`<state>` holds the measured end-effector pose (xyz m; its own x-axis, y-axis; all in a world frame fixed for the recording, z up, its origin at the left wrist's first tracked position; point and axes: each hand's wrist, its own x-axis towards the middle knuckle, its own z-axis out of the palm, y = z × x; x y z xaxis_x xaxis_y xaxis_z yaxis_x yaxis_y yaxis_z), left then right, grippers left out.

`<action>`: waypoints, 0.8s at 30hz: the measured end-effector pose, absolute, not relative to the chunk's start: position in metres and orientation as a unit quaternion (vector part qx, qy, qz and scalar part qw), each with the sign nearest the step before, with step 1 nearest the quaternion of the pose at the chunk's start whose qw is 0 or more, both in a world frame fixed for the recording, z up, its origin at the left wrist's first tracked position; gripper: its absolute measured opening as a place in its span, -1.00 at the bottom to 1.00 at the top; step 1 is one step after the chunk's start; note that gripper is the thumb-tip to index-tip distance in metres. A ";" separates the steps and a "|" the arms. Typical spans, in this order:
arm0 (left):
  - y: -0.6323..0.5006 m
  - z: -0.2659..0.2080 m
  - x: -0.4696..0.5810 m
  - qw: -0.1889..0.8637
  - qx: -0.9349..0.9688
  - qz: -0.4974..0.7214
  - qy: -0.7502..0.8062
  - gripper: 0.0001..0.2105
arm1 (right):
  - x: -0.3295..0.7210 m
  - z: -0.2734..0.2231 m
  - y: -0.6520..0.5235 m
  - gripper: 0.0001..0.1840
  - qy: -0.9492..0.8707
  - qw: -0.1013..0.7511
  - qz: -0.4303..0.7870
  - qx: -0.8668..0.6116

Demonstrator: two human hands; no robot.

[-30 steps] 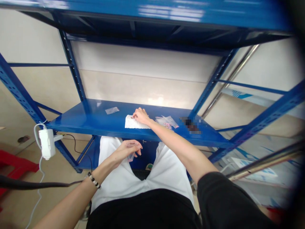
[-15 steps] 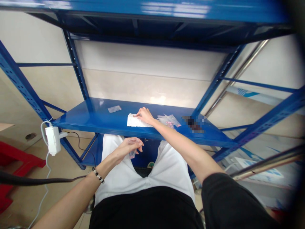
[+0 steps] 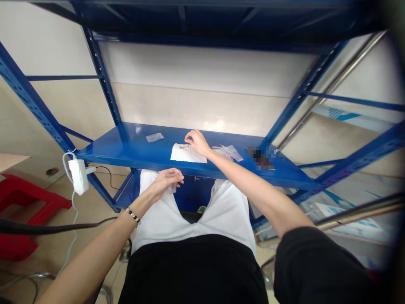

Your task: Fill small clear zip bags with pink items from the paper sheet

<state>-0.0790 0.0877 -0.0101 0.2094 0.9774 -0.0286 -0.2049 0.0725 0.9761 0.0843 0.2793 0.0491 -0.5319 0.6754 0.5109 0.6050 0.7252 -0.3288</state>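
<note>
My left hand point(image 3: 170, 179) is closed round a clear plastic bag point(image 3: 173, 188), held low in front of the shelf edge above my lap. On the blue shelf point(image 3: 126, 147) lies a white sheet point(image 3: 190, 157) that could be paper or cloth. Small reddish-brown pieces point(image 3: 184, 147) rest near its upper left part, too small to name. Just above the sheet's far edge hovers my right hand point(image 3: 198, 142), its fingers loosely bent and apart, with nothing visible in them.
One flat clear bag point(image 3: 155, 137) lies left of the sheet. More clear bags point(image 3: 229, 152) with pinkish contents sit to the right, beside a blurred-out object point(image 3: 261, 158). A white power strip point(image 3: 78, 175) hangs at the left post. A red stool point(image 3: 34, 202) stands lower left.
My right hand has lifted from the small pieces on the sheet and shifted up and right, uncovering them. My left hand still holds the bag. The camera view has shifted slightly.
</note>
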 end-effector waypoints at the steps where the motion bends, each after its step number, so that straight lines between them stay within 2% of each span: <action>1: 0.087 -0.008 -0.079 0.617 0.483 0.488 0.384 -0.71 | 0.085 0.054 0.266 -0.86 -0.859 0.354 0.092 -0.358; 4: 0.082 -0.002 -0.073 0.647 0.494 0.483 0.322 -0.72 | 0.093 0.064 0.203 -0.91 -0.821 0.421 0.209 -0.324; 6: 0.074 0.002 -0.067 0.668 0.506 0.459 0.295 -0.71 | 0.101 0.064 0.153 -0.89 -0.818 0.439 0.238 -0.286; 10: 0.054 0.007 -0.058 0.671 0.543 0.420 0.281 -0.69 | 0.118 0.054 0.081 -0.97 -0.851 0.399 0.210 -0.268; 20: 0.043 0.006 -0.046 0.691 0.558 0.371 0.271 -0.72 | 0.133 0.046 0.068 -0.91 -0.851 0.389 0.230 -0.266; 24: 0.041 0.007 -0.043 0.705 0.552 0.358 0.266 -0.70 | 0.145 0.043 0.055 -0.81 -0.861 0.369 0.239 -0.255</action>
